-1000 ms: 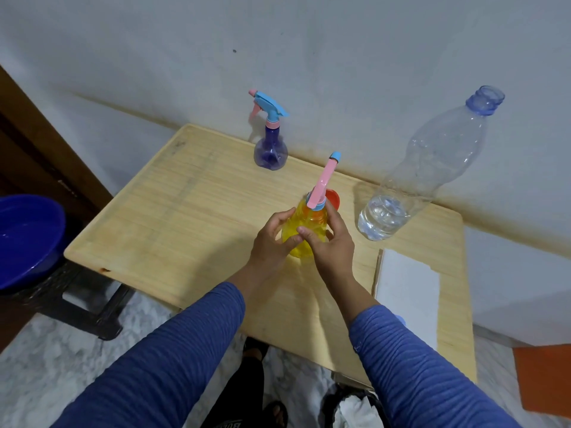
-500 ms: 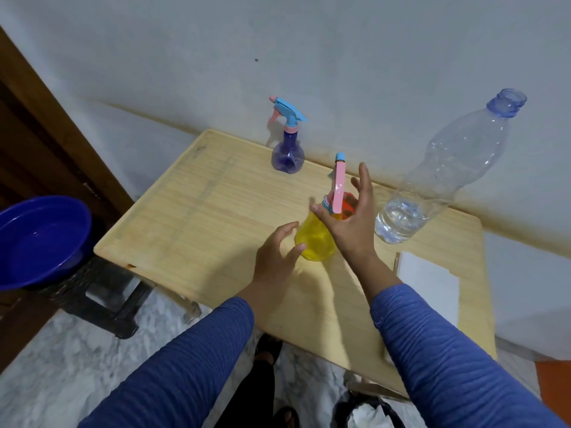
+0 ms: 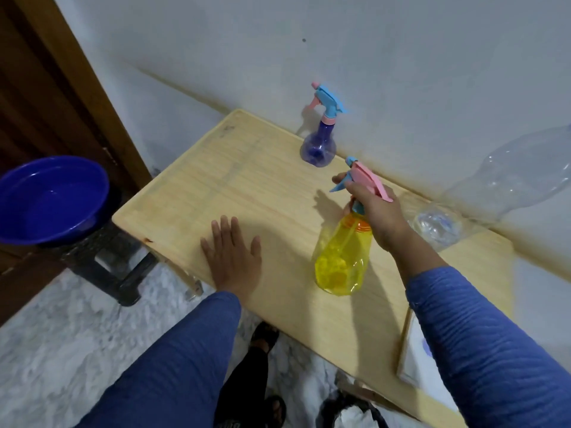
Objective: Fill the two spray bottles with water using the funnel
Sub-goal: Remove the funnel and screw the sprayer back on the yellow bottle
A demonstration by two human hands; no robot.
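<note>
The right hand (image 3: 375,211) grips the yellow spray bottle (image 3: 341,257) by its pink trigger head, lifted over the bench (image 3: 247,193); the left hand (image 3: 233,254) lies flat, fingers spread. A loosely screwed head could let the body drop and spill.

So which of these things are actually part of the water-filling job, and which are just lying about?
Part of the job:
yellow spray bottle, held by the right hand
purple spray bottle
clear water bottle

Lying about:
blue basin
white pad
wooden table, the left hand flat on it
</note>
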